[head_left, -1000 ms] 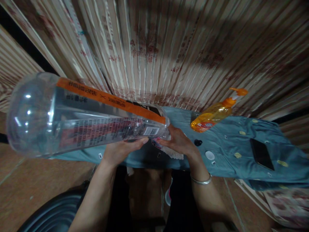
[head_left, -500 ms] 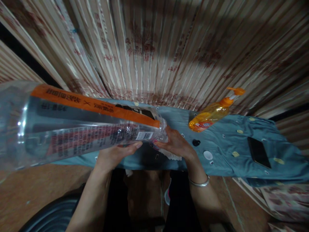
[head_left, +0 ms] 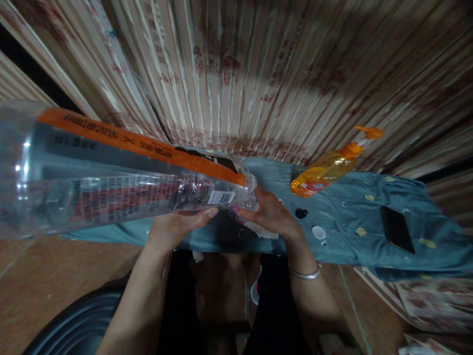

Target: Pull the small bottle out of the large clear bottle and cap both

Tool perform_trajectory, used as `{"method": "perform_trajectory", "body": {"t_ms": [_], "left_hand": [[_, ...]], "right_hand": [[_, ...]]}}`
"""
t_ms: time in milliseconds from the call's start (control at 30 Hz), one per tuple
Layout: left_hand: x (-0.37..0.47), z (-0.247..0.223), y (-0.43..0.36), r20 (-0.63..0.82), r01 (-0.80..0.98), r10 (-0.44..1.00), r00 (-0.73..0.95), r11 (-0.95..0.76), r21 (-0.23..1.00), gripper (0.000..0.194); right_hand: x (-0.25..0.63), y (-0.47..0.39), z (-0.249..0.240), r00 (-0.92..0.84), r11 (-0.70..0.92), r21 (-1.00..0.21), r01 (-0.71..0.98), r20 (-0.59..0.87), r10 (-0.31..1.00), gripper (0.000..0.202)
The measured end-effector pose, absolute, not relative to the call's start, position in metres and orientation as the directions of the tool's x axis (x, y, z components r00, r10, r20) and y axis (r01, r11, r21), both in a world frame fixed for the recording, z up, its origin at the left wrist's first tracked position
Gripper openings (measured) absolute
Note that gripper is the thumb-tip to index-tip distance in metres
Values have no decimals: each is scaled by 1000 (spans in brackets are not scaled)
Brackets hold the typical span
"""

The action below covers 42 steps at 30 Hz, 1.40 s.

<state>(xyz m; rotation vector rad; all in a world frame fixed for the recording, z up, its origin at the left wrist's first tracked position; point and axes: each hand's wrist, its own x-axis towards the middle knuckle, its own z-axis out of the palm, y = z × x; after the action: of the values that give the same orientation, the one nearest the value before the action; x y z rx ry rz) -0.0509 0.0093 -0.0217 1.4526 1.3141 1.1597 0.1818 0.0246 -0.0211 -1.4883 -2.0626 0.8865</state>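
Observation:
A large clear plastic bottle (head_left: 121, 182) with an orange, grey and red printed label lies tilted across the left of the view, its wide base toward me and its neck toward the middle. My left hand (head_left: 181, 229) grips it from below, the thumb along its side and the other fingers hidden behind it. At the neck end, my right hand (head_left: 268, 212) is closed, with its fingertips partly hidden. Under that hand a crumpled, whitish item with a wavy edge (head_left: 260, 230) sticks out; its kind is unclear.
On the blue-green cloth (head_left: 347, 222) lie an orange pump bottle (head_left: 323, 172), tipped over, a small black cap-like piece (head_left: 301, 213), a white disc (head_left: 318, 232) and a black phone (head_left: 397, 229). A pleated curtain (head_left: 229, 74) hangs behind. A black ribbed round object (head_left: 77, 325) is at lower left.
The large bottle's base end has risen slightly in view, while both hands keep nearly the same hold. The whole view has shifted a little.

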Motion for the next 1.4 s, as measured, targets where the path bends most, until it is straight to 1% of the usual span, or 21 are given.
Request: {"method": "perform_trajectory", "body": {"t_ms": [100, 233, 333, 467, 567, 700, 800, 900, 1000, 1100, 1200, 1300, 1400], "left_hand": [[-49, -20, 9, 120, 197, 993, 3, -118, 973, 29], [-49, -21, 10, 116, 208, 993, -10, -111, 972, 37], [-49, -21, 10, 131, 223, 991, -3, -127, 967, 41], [-47, -18, 9, 107, 194, 994, -7, -104, 975, 36], [-45, -16, 9, 119, 180, 993, -25, -113, 977, 32], [-44, -14, 9, 92, 166, 996, -21, -88, 982, 33], [-45, -13, 8, 110, 183, 994, -23, -104, 978, 34], [-45, -12, 8, 118, 196, 993, -10, -114, 974, 35], [-44, -11, 8, 112, 177, 993, -32, -105, 979, 35], [-45, -12, 8, 131, 148, 989, -68, -120, 982, 37], [-46, -12, 8, 116, 159, 992, -46, -108, 981, 39], [-45, -11, 8, 121, 179, 992, -37, -112, 977, 39], [-43, -8, 8, 123, 165, 991, -45, -114, 980, 40]], "right_hand": [[181, 26, -24, -320, 222, -732, 644, 6, 948, 69], [181, 28, -27, -314, 245, -728, 640, 43, 948, 80], [181, 27, -27, -319, 241, -724, 647, 30, 947, 82], [181, 27, -26, -308, 215, -720, 660, 2, 951, 84], [181, 27, -27, -306, 217, -717, 662, 6, 952, 85], [181, 28, -30, -324, 232, -726, 647, 14, 946, 86], [181, 29, -31, -320, 244, -727, 642, 35, 947, 88], [182, 29, -31, -288, 224, -744, 629, 44, 957, 99], [182, 30, -30, -278, 242, -779, 579, 90, 956, 110], [183, 29, -29, -277, 269, -818, 509, 140, 950, 104], [181, 27, -28, -279, 328, -850, 413, 224, 934, 95], [179, 26, -29, -281, 408, -857, 315, 327, 903, 88], [178, 26, -31, -290, 448, -857, 256, 373, 881, 76]]}}
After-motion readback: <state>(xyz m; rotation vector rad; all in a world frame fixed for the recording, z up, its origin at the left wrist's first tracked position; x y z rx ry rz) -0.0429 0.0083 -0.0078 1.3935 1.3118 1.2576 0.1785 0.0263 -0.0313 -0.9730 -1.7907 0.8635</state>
